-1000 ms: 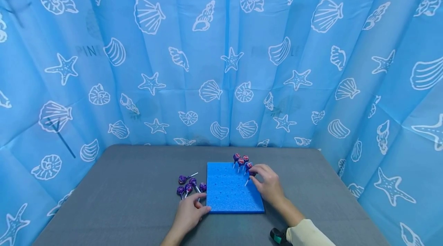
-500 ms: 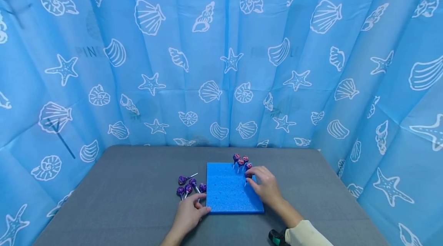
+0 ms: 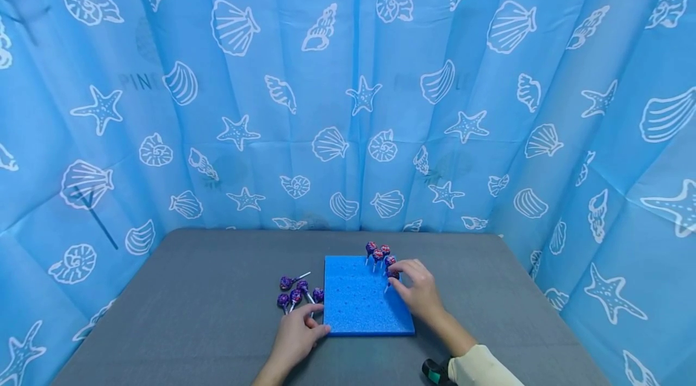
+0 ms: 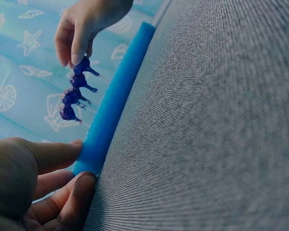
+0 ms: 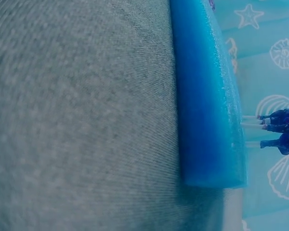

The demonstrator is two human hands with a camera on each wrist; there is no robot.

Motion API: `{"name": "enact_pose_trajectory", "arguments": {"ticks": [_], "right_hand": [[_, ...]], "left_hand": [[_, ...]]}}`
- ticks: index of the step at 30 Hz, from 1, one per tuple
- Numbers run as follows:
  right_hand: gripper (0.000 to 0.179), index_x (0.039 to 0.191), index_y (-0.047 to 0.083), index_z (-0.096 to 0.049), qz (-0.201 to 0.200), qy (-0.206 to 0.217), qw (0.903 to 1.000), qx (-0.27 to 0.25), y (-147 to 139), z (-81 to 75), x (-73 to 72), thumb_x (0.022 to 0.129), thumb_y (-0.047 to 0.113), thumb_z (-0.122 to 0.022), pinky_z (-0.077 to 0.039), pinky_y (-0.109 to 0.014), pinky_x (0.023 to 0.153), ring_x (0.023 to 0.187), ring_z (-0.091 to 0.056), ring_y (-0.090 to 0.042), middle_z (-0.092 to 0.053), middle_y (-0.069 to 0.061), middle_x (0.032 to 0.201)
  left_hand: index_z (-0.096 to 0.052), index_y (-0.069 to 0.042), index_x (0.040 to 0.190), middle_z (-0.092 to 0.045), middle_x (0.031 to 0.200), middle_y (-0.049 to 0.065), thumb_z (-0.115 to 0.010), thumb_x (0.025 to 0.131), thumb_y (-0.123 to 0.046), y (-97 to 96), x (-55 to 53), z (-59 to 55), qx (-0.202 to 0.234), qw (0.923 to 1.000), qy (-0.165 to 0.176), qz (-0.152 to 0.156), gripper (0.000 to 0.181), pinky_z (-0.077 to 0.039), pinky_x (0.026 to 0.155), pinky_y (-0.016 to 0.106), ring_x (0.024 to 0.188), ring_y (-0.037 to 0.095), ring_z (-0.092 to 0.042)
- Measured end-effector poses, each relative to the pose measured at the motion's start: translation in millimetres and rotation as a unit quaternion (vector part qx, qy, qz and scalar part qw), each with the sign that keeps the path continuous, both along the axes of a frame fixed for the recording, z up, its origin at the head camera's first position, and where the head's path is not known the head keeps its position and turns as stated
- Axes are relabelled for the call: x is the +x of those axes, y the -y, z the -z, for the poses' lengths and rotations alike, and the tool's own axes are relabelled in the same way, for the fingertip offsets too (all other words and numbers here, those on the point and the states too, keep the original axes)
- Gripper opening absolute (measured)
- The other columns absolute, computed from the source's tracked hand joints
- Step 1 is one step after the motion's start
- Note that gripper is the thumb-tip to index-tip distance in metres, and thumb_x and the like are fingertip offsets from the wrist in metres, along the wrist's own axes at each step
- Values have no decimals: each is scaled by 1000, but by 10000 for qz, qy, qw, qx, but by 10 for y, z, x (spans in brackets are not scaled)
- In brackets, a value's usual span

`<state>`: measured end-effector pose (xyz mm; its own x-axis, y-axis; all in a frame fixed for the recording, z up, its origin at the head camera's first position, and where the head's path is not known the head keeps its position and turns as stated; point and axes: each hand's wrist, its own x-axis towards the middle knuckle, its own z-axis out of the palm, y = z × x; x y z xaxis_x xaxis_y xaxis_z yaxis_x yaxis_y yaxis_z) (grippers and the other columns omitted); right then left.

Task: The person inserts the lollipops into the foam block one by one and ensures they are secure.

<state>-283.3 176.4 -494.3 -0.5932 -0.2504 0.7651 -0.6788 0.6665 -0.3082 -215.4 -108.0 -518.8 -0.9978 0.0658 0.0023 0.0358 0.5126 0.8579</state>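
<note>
Thumb and fingers of the right hand (image 3: pixel 418 289) pinched a purple-wrapped lollipop (image 3: pixel 393 275) by its round head, over the right part of a blue foam board (image 3: pixel 361 316). Gripping it there left the white stick clear and pointing down at the foam, presumably so that its end could meet the surface; whether the tip had entered, I could not tell.

Just beyond it, four standing lollipops (image 3: pixel 378 255) clustered toward the board's far right corner, their sticks apparently sunk in the foam, which would explain why they stayed upright unaided. Small dents dotted the bare face of the board, likely meant as places for sticks.

At the near left corner, the left hand (image 3: pixel 296 334) gripped the foam, thumb and fingers bent about its edge, probably to keep so light a piece from sliding under the other hand's push.

Left of the board lay five loose lollipops (image 3: pixel 296 295), partly behind the left fingers, within easy reach, I judged. All rested on a grey cloth-covered table (image 3: pixel 217 307), whose woven surface perhaps helped stop rolling. Behind hung a blue seashell-print curtain (image 3: pixel 348 102), seemingly a plain backdrop screening off the space.
</note>
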Motion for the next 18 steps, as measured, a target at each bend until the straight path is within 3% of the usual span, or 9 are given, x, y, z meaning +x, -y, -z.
{"name": "enact_pose_trajectory", "arguments": {"ticks": [11, 15, 18], "right_hand": [[27, 101, 5, -70, 231, 557, 9967, -548, -62, 13, 38, 77, 3, -81, -53, -42, 77, 94, -62, -20, -68, -4, 99], [28, 107, 5, -68, 232, 1066, 9892, -980, -124, 45, 74, 81, 4, -78, -52, -46, 78, 98, -61, -21, -66, -5, 105], [31, 113, 4, -66, 150, 1574, 9779, -1371, -170, 78, 99, 83, 3, -76, -51, -52, 80, 100, -61, -28, -65, -11, 110]], "left_hand": [[-65, -6, 122, -56, 70, -1, -80, 80, -17, 7, 0, 6, 10, 10000, 30, 38, 46, -42, 49, 28, 57, 14, -55], [-65, -7, 122, -56, 70, -1, -80, 80, -17, 4, 4, 1, 4, 10000, 35, 28, 46, -42, 49, 28, 57, 14, -55], [-65, -7, 122, -56, 70, -1, -80, 80, -17, 0, 6, -5, -7, 10000, 44, 5, 46, -42, 49, 28, 56, 14, -55]]}}
